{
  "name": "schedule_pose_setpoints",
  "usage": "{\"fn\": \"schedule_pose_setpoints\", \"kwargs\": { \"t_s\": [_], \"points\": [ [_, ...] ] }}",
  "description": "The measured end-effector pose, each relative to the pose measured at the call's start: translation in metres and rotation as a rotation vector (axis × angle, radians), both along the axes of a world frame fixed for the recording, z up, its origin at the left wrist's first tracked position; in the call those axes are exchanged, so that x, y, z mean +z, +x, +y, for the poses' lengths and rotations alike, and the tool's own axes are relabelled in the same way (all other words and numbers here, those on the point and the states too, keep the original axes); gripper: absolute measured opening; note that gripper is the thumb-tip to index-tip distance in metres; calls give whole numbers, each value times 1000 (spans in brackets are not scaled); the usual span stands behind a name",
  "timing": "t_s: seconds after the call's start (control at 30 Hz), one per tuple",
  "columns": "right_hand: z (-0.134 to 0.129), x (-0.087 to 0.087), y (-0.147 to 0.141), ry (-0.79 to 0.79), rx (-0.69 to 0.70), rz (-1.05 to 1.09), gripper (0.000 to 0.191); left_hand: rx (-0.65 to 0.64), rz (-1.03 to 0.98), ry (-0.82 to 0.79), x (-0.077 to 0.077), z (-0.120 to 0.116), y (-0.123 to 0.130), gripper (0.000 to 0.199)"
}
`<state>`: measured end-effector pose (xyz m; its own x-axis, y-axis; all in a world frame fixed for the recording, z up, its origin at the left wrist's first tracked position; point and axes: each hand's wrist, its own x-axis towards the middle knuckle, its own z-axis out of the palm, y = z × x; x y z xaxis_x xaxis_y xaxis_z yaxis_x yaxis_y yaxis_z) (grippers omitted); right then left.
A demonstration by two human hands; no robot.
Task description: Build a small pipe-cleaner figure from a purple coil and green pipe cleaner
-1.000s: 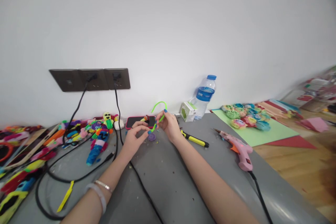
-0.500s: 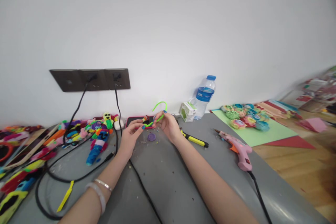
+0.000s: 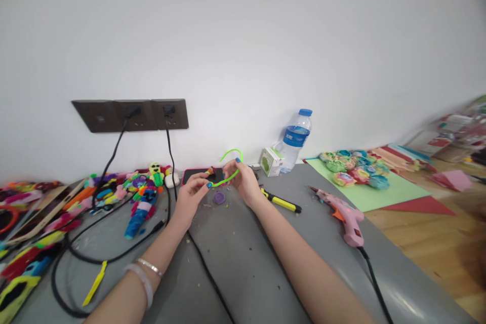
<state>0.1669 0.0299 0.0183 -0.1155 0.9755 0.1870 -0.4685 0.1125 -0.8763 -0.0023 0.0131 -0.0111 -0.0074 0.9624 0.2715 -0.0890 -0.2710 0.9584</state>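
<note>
A bright green pipe cleaner runs between my two hands, its far end curling up and over to the left. My left hand pinches one end between thumb and fingers. Farther along, the fingers of my right hand close on the same pipe cleaner. A small brownish-red piece shows by my left fingertips; I cannot tell whether it is held. Behind the hands lies a dark phone with a pink edge. Just below the pipe cleaner sits a small purple disc on the grey table.
A pink glue gun and a yellow-black cutter lie to the right. A water bottle and small box stand by the wall. Paper flowers rest on green paper. Colourful pipe-cleaner figures and black cables crowd the left.
The stretch of pipe cleaner between my hands is longer and more visible now. My right fingers have shifted slightly along it, while my left hand stays nearly in place.
</note>
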Motion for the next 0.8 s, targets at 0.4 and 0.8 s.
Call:
{"fn": "schedule_pose_setpoints", "kwargs": {
  "t_s": [0.4, 0.8],
  "points": [
    [5, -1, 18, 71, -448, -136, 38, 9, 169, 95, -1, 1, -2, 13],
    [7, 9, 41, -207, -500, -421, 49, 80, 213, 99, -7, 4, -7, 15]
  ]
}}
